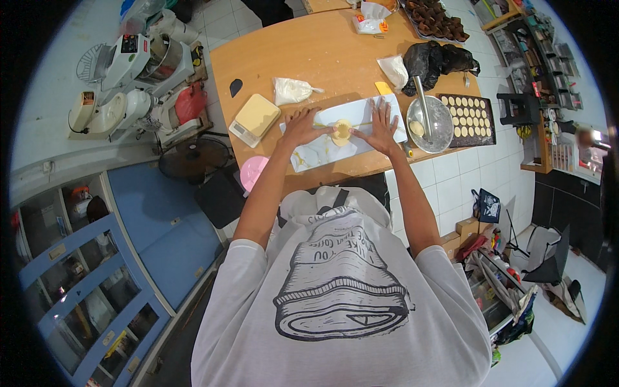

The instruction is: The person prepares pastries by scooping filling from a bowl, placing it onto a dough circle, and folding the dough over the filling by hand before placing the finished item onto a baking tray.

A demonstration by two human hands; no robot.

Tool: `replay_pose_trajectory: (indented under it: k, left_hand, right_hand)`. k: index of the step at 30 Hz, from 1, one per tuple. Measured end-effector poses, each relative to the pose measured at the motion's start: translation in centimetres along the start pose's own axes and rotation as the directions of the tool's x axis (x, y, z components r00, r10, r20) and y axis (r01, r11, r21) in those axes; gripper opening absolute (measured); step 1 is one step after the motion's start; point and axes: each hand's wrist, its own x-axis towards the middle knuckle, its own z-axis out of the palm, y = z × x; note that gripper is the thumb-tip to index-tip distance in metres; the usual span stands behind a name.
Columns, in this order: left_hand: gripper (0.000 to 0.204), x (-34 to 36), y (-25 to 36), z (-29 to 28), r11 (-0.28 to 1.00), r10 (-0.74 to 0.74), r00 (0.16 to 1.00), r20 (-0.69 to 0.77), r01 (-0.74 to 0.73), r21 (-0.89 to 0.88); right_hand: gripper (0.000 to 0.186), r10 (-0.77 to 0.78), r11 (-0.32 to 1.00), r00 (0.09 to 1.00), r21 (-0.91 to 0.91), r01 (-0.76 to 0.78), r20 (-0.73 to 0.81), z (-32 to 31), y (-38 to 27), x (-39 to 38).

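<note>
A small pale yellow round of dough (341, 133) lies on a white marble-patterned board (356, 103) in front of me. My left hand (303, 127) is on its left side, fingers spread over the board and the thumb reaching to the dough's edge. From the other side my right hand (380, 126) rests with stretched fingers, its thumb also at the edge. Neither hand is closed around anything. To the right, a clear glass bowl (440, 122) contains a ball of dough (417, 128) and a metal utensil (423, 103) leaning out.
A kitchen scale (255, 120), a bag of white powder (293, 91) and a pink bowl (253, 173) stand left of the board. A dark baking tray (480, 137) with many dough rounds sits right. Black plastic bags (425, 62) and brown paper cups (435, 19) lie farther back.
</note>
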Motion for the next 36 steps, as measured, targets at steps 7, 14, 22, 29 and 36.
replay_pose_trajectory:
  k: [7, 14, 22, 29, 36]
  left_hand:
    - [0.101, 0.3, -0.3, 0.4, 1.0, 0.021, 1.0, 0.005, -0.021, -0.018]
    - [0.074, -0.1, -1.4, 0.4, 0.98, 0.056, 0.997, -0.049, -0.064, -0.191]
    - [0.08, -0.8, -0.6, 0.3, 0.983, 0.066, 0.989, -0.129, -0.086, -0.164]
    - [0.047, -1.9, -1.1, 3.6, 0.93, 0.115, 0.768, -0.63, -0.307, -0.204]
    - [0.041, -7.6, -0.3, 7.2, 0.961, 0.109, 0.676, -0.729, -0.259, -0.096]
  right_hand:
    - [0.129, -0.014, 1.0, 1.0, 0.011, 0.014, -0.028, 0.0, 0.0, -0.3]
    - [0.101, -0.252, 0.96, 0.918, 0.043, 0.278, -0.306, 1.4, -2.5, -3.7]
    - [0.068, -0.361, 0.929, 0.87, -0.048, 0.366, -0.335, 2.6, -4.9, -4.0]
    - [0.062, -0.251, 0.936, 0.835, 0.099, 0.339, -0.491, -1.0, -2.8, -1.8]
    - [0.063, -0.255, 0.961, 0.88, -0.003, 0.277, -0.401, -1.4, 1.6, -0.8]
